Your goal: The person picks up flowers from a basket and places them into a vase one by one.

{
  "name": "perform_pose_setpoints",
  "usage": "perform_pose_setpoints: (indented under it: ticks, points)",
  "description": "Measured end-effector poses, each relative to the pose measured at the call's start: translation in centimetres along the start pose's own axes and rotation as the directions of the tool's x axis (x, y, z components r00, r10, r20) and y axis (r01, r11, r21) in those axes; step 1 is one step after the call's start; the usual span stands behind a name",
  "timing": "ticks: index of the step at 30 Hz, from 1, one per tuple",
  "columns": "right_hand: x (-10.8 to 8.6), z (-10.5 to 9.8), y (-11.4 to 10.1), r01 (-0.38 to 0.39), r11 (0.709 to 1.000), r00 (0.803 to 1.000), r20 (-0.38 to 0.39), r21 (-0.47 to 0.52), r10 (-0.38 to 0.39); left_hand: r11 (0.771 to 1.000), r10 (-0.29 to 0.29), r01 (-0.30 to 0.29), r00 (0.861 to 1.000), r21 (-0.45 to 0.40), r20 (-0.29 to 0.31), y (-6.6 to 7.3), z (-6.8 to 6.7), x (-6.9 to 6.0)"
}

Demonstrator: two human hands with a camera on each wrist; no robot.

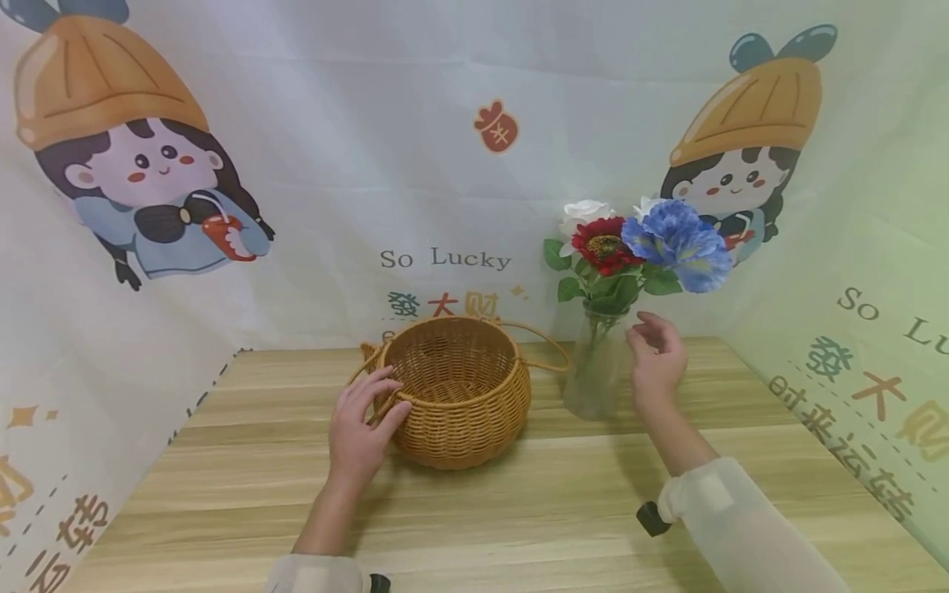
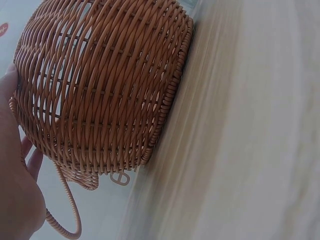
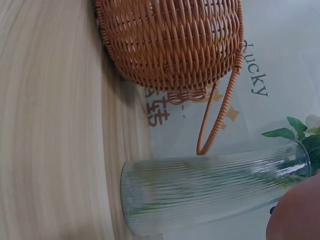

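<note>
A round wicker basket (image 1: 455, 432) stands upright on the wooden table, its mouth upward and its inside visible. My left hand (image 1: 363, 424) holds its left rim, with the thumb on the near side and the fingers over the edge. In the left wrist view the basket's woven wall (image 2: 100, 85) fills the upper left. A ribbed clear glass vase (image 1: 596, 371) stands right of the basket, holding a blue flower (image 1: 678, 243), a red flower (image 1: 608, 245) and white ones. Close to the vase's right side is my right hand (image 1: 660, 362), fingers loosely bent, gripping nothing; contact with the glass is unclear.
One basket handle (image 1: 544, 350) loops out to the right toward the vase; another hangs at the left, partly behind my hand. The wooden table (image 1: 474, 527) reaches back to a printed cloth backdrop (image 1: 334, 181), which also covers both sides.
</note>
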State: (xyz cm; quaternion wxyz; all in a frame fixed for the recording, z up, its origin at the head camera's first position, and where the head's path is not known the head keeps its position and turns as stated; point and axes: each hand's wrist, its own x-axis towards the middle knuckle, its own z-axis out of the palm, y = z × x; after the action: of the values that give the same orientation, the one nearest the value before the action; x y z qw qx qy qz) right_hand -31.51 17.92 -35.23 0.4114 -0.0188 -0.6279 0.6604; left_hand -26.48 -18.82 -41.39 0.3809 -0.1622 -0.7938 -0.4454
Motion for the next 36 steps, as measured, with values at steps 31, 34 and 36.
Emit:
perform_pose_setpoints:
  ticks: [31, 34, 36]
  points:
    - [0.6, -5.8, 1.2, 0.111, 0.913, 0.904, 0.421, -0.393, 0.071, 1.000, 0.011, -0.011, 1.000, -0.009, -0.009, -0.1, -0.1, 0.1]
    - [0.7, -6.8, 1.2, 0.228, 0.879, 0.857, 0.515, -0.419, 0.024, 1.000, 0.017, -0.017, 1.000, -0.008, -0.004, -0.1, -0.1, 0.1]
    - [0.7, -7.2, 1.2, 0.288, 0.858, 0.824, 0.567, -0.425, 0.004, 1.000, 0.020, -0.020, 1.000, -0.006, 0.000, -0.1, -0.3, 0.1]
